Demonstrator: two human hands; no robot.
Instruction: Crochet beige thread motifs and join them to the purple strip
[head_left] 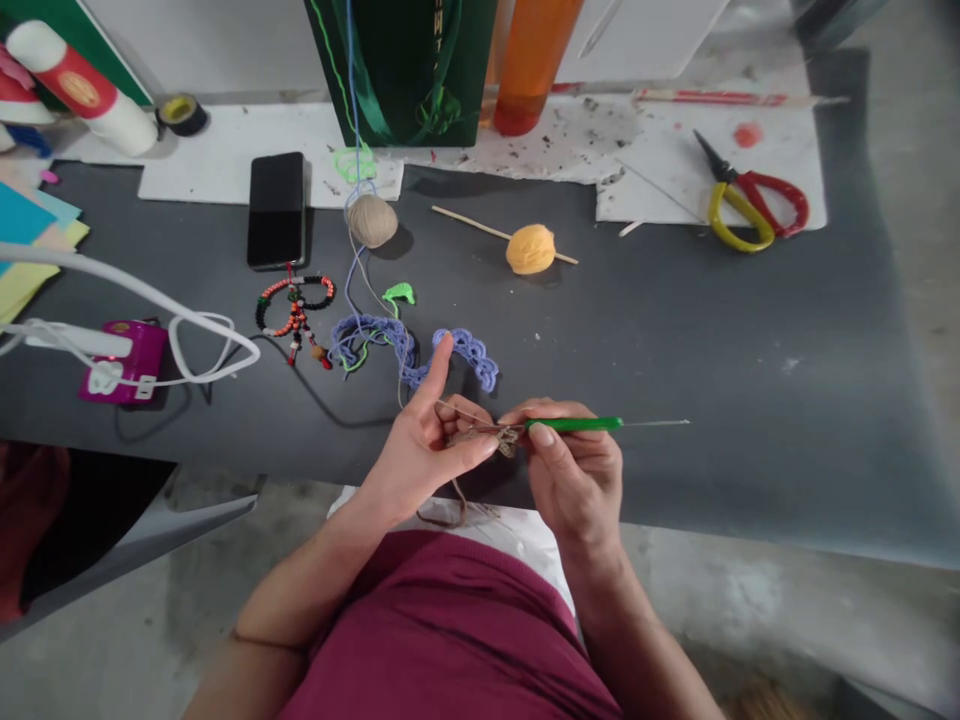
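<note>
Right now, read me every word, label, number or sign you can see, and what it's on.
"ИТ", running down the green bag; what's above is unclear or cut off.
Emblem on the white-and-red tube: too blurred to read.
Hook: no readable marking.
Nothing else is legible.

black phone [276, 212], partly on white board [196, 160] | beaded bracelet [298, 318] near phone | black tape roll [182, 116] | purple adapter [152, 350]
</note>
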